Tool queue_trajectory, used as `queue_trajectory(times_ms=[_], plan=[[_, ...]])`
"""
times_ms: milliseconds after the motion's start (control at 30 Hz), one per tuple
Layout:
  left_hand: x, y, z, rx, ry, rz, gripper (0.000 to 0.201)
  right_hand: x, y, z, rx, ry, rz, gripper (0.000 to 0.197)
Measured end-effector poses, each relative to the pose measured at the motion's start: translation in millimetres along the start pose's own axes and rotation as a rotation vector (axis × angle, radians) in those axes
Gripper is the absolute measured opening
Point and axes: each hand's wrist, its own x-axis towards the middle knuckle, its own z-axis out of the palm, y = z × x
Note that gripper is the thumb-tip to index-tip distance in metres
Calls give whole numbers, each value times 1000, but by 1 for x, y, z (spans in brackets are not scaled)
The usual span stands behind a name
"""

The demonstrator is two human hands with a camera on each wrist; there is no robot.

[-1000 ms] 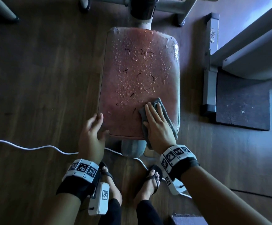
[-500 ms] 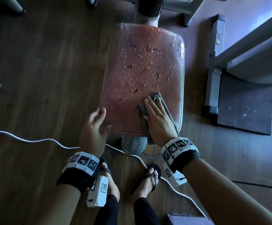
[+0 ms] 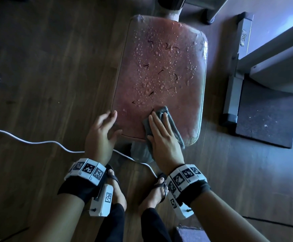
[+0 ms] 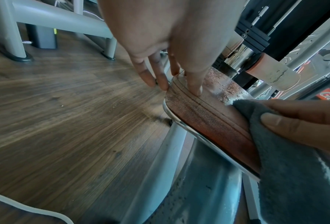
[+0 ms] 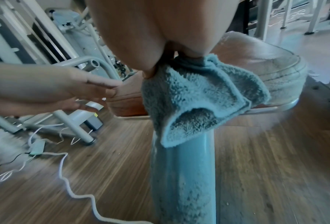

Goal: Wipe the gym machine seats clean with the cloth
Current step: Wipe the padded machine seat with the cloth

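Observation:
The red-brown padded seat is dotted with water drops and dark hairs. A grey cloth lies on its near edge and drapes over the front, as the right wrist view shows. My right hand lies flat on the cloth with straight fingers and presses it down. In the left wrist view its thumb sits on the cloth at the seat's front. My left hand rests open at the near left corner of the seat, fingertips touching the edge.
A metal post carries the seat. A white cable snakes over the wooden floor to the left and behind the post. Grey machine frames and a dark mat stand at the right. My sandalled feet are just below the seat.
My right hand has slid the cloth a little to the left along the seat's near edge. The left hand has stayed at the near left corner.

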Motion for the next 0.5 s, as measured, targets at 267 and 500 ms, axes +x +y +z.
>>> queue_trajectory(times_ms=[267, 500], plan=[[1, -2, -5, -29, -27, 27, 55, 24, 4, 1, -2, -8, -19, 53], [3, -3, -9, -38, -37, 37, 58, -3, 2, 5, -2, 67, -2, 55]])
